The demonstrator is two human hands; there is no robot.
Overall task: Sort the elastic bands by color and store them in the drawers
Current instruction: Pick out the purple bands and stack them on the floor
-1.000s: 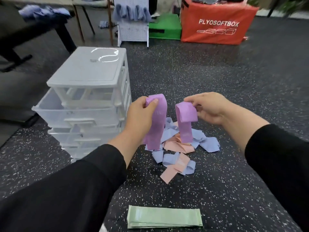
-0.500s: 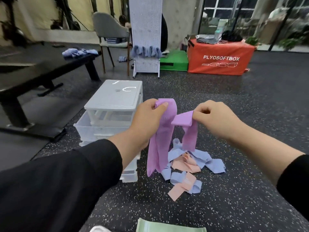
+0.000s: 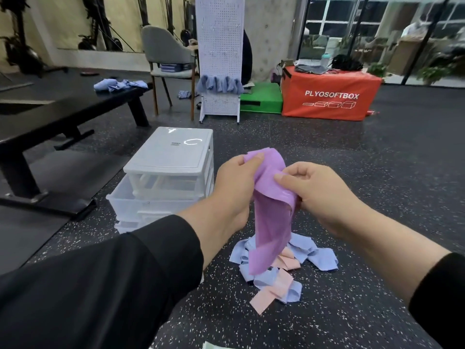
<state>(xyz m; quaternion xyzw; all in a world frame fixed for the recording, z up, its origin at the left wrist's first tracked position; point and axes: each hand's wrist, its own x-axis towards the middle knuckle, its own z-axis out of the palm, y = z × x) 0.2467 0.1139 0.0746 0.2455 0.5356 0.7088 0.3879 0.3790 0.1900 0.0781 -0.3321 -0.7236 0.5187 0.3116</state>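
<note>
Purple elastic bands (image 3: 271, 217) hang between both hands above the floor. My left hand (image 3: 236, 182) pinches their top edge, thumb on the upper fold. My right hand (image 3: 317, 195) grips the bands from the right, fingers curled round the fold. Under them on the floor lies a heap of blue bands (image 3: 322, 255) and pink bands (image 3: 274, 290), tangled together. A white plastic drawer unit (image 3: 171, 157) stands to the left of my hands, with one clear drawer (image 3: 125, 200) pulled out. A sliver of green bands (image 3: 214, 346) shows at the bottom edge.
Speckled black rubber floor (image 3: 377, 172) all around. A black bench (image 3: 57, 117) stands at the left, a grey chair (image 3: 166, 54) and white pegboard stand (image 3: 220, 56) behind the drawers, a green pad (image 3: 261, 99) and an orange plyo box (image 3: 329, 94) at the back.
My two hands have come together, joining the two purple bands into one hanging bunch. The view has tilted up, so the green bands have slid almost out of frame.
</note>
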